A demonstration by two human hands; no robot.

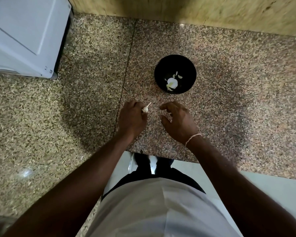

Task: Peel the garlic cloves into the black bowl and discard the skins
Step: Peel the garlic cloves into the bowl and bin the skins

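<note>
A black bowl (162, 65) stands on the speckled granite counter (229, 82) beyond my hands. Inside it lie a white garlic piece (172, 82) and a few pale slivers (178, 75). My left hand (132, 119) hovers over the counter near the bowl's near-left side and pinches a small white garlic clove (146, 108) whose thin stem points up and to the right. My right hand (178, 121) is a short way to the right of it, fingers loosely curled, holding nothing. A thin pale band circles my right wrist.
A white appliance (24, 35) fills the far-left corner of the counter. A yellowish wall (178, 7) runs along the back. A dark seam (126, 71) splits the granite slabs. The counter's front edge is just behind my wrists, with floor and my feet below.
</note>
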